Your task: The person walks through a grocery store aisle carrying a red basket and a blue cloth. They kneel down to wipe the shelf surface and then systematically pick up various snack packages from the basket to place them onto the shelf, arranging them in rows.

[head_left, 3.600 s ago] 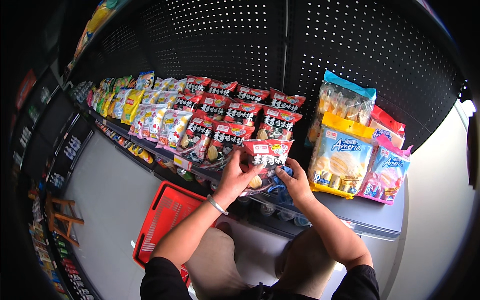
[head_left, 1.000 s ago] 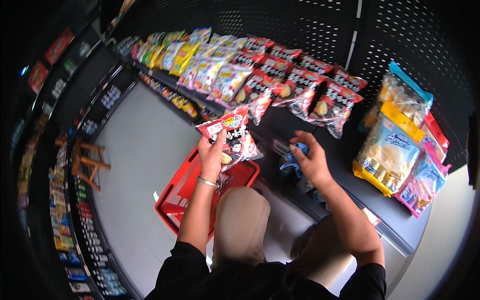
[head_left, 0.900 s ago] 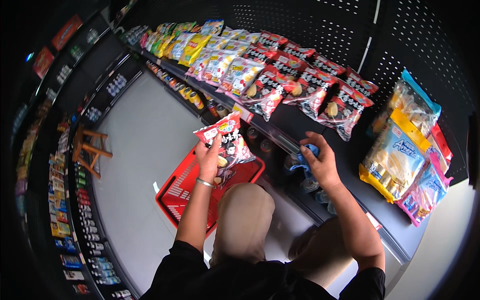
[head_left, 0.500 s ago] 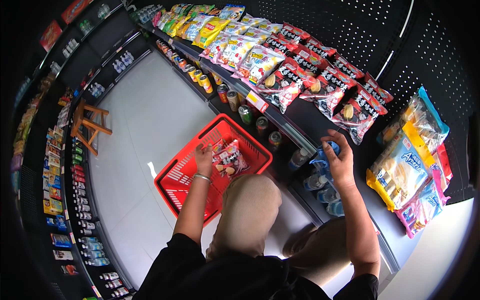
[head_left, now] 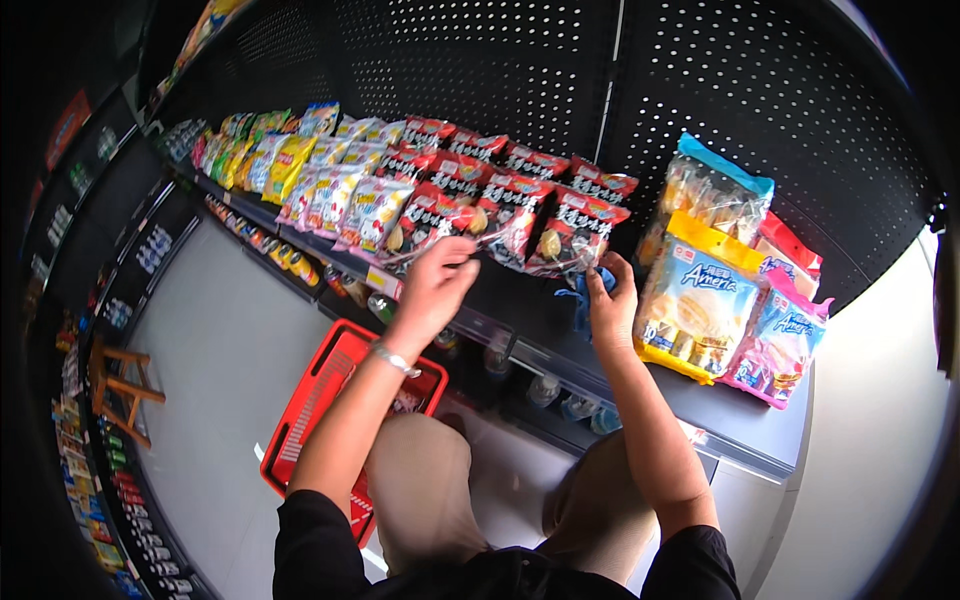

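My right hand (head_left: pixel 612 305) is closed on a crumpled blue cloth (head_left: pixel 580 303), just above the front of the shelf. Right behind that cloth stands a red-and-black snack bag (head_left: pixel 577 235). My left hand (head_left: pixel 437 290) is in front of another red-and-black snack bag (head_left: pixel 430 222); its thumb and bent forefinger are apart, and I see nothing held between them. Whether its fingertips touch the bag I cannot tell. More bags of the same kind stand in rows behind.
A red shopping basket (head_left: pixel 318 385) with snack packs inside sits on the floor by my left knee. Right of the bags stand bread packs (head_left: pixel 700 300). Drink bottles (head_left: pixel 543 390) line the lower shelf. A wooden stool (head_left: pixel 122 390) stands at the far left.
My left hand has left the basket and come up to the snack bags. My right hand still holds the blue cloth, now in front of the bags. The view has turned toward the shelf.
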A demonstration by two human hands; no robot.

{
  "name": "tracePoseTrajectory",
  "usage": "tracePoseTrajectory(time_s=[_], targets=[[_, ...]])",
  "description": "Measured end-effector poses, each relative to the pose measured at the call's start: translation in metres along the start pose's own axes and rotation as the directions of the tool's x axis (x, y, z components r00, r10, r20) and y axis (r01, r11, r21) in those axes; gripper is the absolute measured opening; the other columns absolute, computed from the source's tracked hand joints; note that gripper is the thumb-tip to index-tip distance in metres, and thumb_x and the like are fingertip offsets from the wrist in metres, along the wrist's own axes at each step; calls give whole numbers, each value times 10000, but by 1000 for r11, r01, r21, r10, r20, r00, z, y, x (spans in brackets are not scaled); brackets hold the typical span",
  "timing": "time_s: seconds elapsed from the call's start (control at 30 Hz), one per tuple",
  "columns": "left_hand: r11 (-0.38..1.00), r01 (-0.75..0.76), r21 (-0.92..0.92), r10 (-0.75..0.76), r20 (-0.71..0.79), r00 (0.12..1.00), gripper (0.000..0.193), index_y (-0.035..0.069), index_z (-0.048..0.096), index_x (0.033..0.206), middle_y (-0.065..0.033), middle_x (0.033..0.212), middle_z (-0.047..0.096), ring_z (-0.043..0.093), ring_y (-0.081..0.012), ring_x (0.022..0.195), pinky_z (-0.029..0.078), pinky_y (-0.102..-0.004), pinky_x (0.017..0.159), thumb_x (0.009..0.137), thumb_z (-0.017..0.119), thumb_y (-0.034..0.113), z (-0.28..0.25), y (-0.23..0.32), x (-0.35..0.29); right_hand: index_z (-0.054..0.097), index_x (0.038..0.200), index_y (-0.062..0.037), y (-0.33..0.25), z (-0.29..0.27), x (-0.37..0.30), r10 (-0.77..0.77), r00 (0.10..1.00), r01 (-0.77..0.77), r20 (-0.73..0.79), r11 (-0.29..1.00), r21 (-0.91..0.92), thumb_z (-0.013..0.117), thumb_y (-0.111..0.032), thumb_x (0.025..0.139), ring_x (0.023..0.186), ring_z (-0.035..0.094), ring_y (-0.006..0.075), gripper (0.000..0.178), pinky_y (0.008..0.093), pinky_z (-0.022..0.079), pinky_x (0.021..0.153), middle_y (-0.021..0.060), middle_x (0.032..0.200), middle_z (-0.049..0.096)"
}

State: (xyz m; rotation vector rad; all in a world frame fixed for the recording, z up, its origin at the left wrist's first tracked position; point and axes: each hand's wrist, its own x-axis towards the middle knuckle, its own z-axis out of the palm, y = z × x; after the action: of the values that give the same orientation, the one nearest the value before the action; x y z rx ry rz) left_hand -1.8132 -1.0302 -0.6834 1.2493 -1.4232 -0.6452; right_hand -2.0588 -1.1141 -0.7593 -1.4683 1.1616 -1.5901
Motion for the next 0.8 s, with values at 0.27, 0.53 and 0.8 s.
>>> tracePoseTrajectory(time_s=[0.27,0.53,0.8], targets=[[984,5,176,-25,113,993,631,-54,368,1408,-251,1271,574,614,-295,1111,478,-355,938,934,600,293,105,-67,56,369,1420,53,19,0,1,312,950,-309,-23,929,-204,678,-214,890,1231,524,300,669,343,398,1039,237,1333,532],[939,270,-213,-237,167,957,497,-22,421,1389,-98,1080,636,596,-117,993,473,-263,878,986,582,221,113,-77,44,477,1320,35,32,2,-1,325,941,-336,-89,926,-172,712,-253,844,1132,587,376,604,393,455,960,259,1221,601],[949,96,-299,-56,139,989,288,20,570,1119,-24,1053,647,588,-78,933,479,-249,818,908,701,166,87,-42,33,620,1147,41,-9,0,-9,239,965,-213,107,954,-209,696,-205,877,837,631,181,373,302,498,805,133,928,690]])
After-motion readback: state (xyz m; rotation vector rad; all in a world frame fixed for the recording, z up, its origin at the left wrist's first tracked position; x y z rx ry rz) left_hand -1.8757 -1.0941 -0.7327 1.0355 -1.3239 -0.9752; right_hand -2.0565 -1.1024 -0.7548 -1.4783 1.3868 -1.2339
